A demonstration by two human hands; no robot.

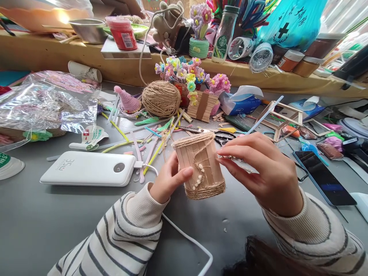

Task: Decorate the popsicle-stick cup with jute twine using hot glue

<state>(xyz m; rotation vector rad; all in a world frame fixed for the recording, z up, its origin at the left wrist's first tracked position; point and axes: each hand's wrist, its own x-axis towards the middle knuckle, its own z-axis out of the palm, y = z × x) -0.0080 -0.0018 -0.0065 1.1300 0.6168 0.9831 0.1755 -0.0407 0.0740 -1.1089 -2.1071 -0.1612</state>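
Note:
My left hand (171,175) grips a small cup (211,163) covered in wooden craft sticks, its thumb on the front and its other fingers hidden behind. Twine (204,191) is wound round the cup's top and bottom edges. A thin twine stem with small cream-white blossoms (200,173) runs down the front. At the cup's right side, my right hand (258,165) has its thumb and forefinger pinched together. What sits between those fingertips is too small to name. Black-handled scissors (225,136) lie behind the cup.
A white power bank (87,168) with a cable lies at left, a phone (324,178) at right. Behind are a twine ball (161,98), a bundle of craft sticks (201,105), scattered glue sticks and pipe-cleaner flowers (184,71). A glass bottle (225,34) stands on the ledge.

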